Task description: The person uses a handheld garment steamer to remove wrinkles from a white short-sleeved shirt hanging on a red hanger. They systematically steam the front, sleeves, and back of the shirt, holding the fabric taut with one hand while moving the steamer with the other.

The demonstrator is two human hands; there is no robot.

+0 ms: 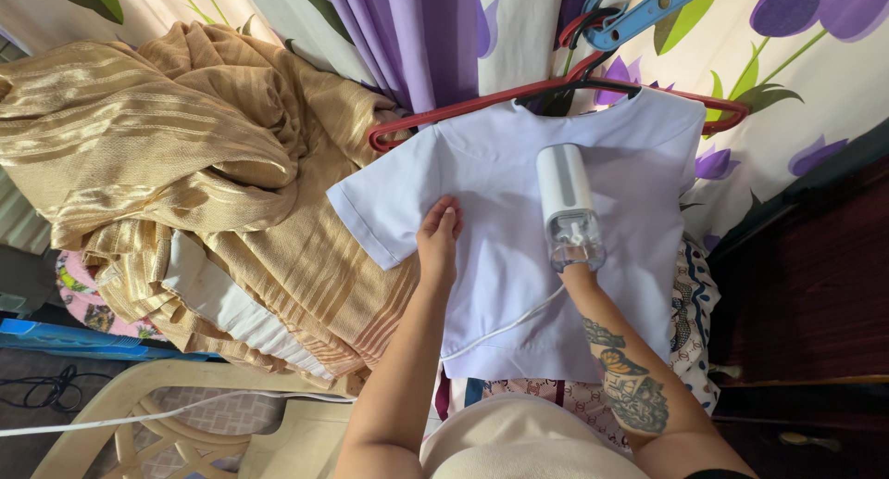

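A pale lilac short-sleeved shirt (pixel 500 284) hangs on a red hanger (pixel 482 101) in front of me. My left hand (pixel 438 240) lies flat on the shirt near its left sleeve, fingers together. My right hand (pixel 572 268), mostly hidden behind the device, grips a white handheld garment steamer (pixel 567 203) whose head points up against the shirt's chest. A white cord (pixel 505 329) runs from the steamer down across the shirt's lower part.
A heap of golden striped fabric (pixel 176 155) lies at the left. Purple and floral curtains (pixel 417 34) hang behind. Blue hangers (pixel 639 11) sit at the top. A beige plastic chair (pixel 148 414) is at the lower left, dark wooden furniture (pixel 806 275) at the right.
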